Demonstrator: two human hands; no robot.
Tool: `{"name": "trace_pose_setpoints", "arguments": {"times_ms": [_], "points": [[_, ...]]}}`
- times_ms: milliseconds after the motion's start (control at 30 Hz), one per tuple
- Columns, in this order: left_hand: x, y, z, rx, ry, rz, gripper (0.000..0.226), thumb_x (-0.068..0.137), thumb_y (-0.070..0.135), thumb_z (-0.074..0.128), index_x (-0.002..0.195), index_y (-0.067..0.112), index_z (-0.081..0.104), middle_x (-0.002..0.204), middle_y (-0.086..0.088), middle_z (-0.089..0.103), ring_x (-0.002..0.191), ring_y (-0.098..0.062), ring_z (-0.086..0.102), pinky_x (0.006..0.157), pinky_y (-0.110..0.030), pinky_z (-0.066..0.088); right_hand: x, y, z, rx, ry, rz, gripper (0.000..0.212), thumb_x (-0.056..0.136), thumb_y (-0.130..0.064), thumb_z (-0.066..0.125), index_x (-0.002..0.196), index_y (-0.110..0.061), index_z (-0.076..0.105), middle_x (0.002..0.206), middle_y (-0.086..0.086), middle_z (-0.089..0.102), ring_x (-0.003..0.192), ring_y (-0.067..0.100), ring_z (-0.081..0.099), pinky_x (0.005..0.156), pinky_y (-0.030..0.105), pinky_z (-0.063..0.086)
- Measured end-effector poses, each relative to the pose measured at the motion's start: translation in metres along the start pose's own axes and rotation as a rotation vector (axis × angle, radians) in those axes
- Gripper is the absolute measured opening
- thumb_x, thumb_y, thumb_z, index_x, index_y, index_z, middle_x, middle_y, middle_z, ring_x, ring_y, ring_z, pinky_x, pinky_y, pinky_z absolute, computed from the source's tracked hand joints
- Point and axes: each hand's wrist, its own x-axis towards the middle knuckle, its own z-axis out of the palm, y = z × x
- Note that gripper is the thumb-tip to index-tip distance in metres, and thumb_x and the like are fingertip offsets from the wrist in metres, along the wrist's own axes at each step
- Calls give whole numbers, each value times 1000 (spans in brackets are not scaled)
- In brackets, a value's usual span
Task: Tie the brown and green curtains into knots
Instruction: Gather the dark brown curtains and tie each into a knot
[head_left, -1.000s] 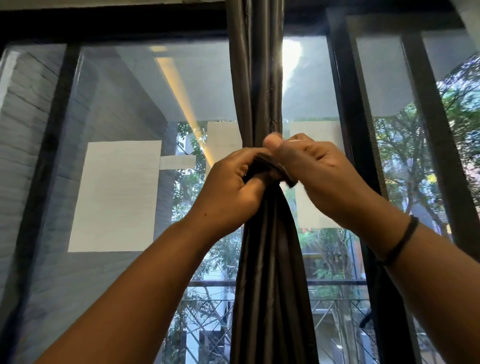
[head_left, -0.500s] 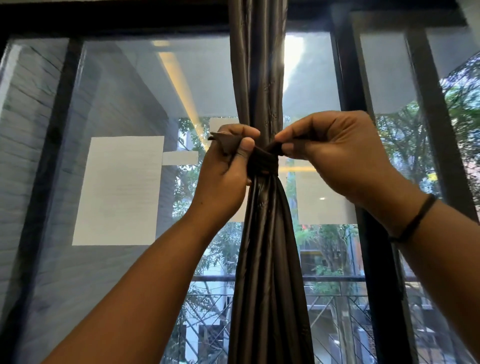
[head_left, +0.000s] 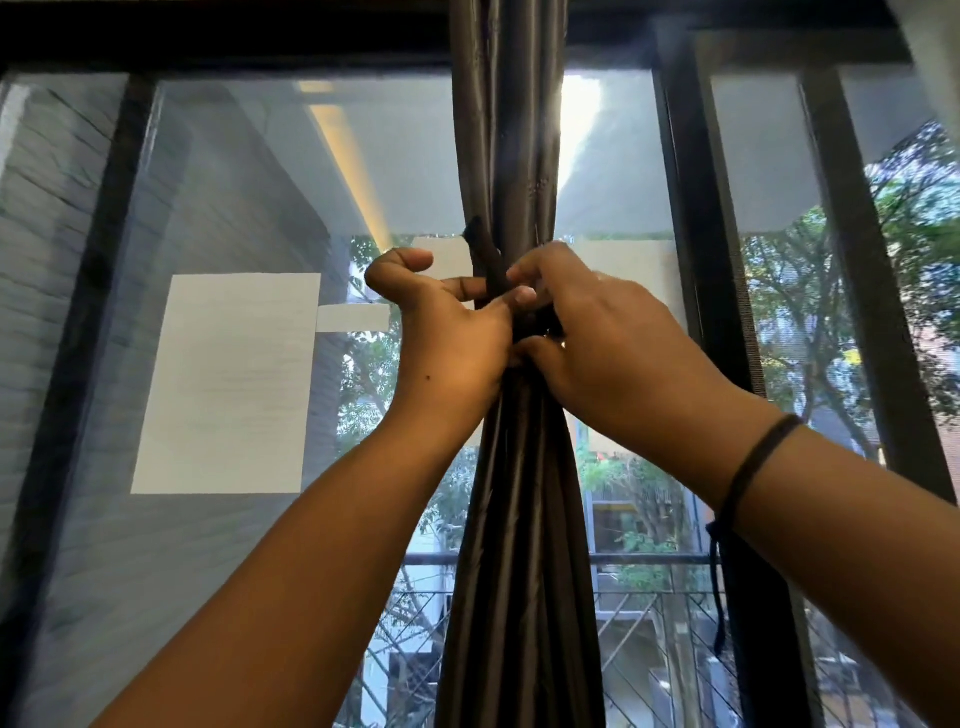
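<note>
2 hands are working at the cinch point of the gathered brown curtain (head_left: 519, 493), which hangs bunched in front of the window frame (head_left: 691, 208). The left hand (head_left: 447, 338) has its fingers reaching into the bundle around a dark tie strap (head_left: 485, 260), whose loose end sticks up just above the knuckles; its thumb is curled free at the upper left. The right hand (head_left: 597, 332) curls round the bundle from the other side, fingertips (head_left: 524, 296) pinching the strap right where it crosses. How tight the wrap sits is hidden behind the fingers. To do this well, I'd judge the right hand should pin the crossing while the left draws the free end through and snugs it down, keeping the folds gathered. A black wristband (head_left: 753, 457) sits on the right wrist. No green curtain is in view.
</note>
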Motion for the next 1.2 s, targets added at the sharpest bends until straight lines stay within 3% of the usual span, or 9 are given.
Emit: {"name": "trace_pose_setpoints", "arguments": {"times_ms": [133,333,433,533,633,767,933,1067,1200], "points": [[2,-2,-2,201,-50,53,55,83,3,67,103,21,20,85,2,53,72,-19,62,60,-30,57,5,4,3,-101,-70,-3,48,90,-16,55,136,-20,44,128,8,57,113,31,54,92,40,47],[4,-10,-18,624,-218,285,16,88,10,56,100,19,49,96,1,60,83,-9,59,70,-19,48,19,6,7,-251,-163,-28,31,89,-16,53,118,-18,62,89,2,46,93,30,57,68,28,35],[2,-11,-29,600,-442,297,30,85,8,59,112,19,53,95,11,60,78,8,57,59,-4,41,21,4,4,-293,-235,-16,27,90,-18,52,115,-13,61,87,2,39,86,27,52,71,30,39],[4,-12,-33,628,-553,384,55,80,1,63,129,15,42,96,16,52,85,6,52,70,-5,41,27,-5,2,-289,-248,-40,12,90,-16,52,97,-16,62,85,1,39,89,27,51,79,33,43],[2,-11,-32,694,-521,401,63,80,1,63,136,9,35,106,2,55,86,-4,49,78,-15,42,36,-11,0,-354,-402,-5,26,91,-21,48,66,-24,44,75,-2,39,96,27,48,94,37,40],[-9,-26,-35,945,-393,465,72,77,15,65,137,24,26,132,-4,35,118,-24,36,98,-42,40,47,-4,-5,-198,-620,62,19,91,-25,53,96,-10,63,92,6,60,86,22,54,81,32,45],[-35,-38,-30,1103,57,692,38,76,32,64,106,16,46,101,-7,49,87,-30,47,70,-39,38,54,-1,-18,-83,-702,132,27,89,-27,56,81,-3,63,88,13,51,79,26,46,73,40,41],[-46,-31,-21,1003,22,473,41,83,55,55,103,19,55,83,2,63,75,-31,58,66,-39,41,53,4,-16,164,-699,229,18,81,-19,57,63,-17,58,81,3,49,75,18,47,70,33,44],[-48,-30,-23,1048,53,670,30,86,45,59,91,17,65,85,-2,66,76,-31,58,64,-36,36,50,20,-14,382,-735,284,13,80,-12,57,68,-17,59,79,-2,53,83,17,46,76,32,41]]}}
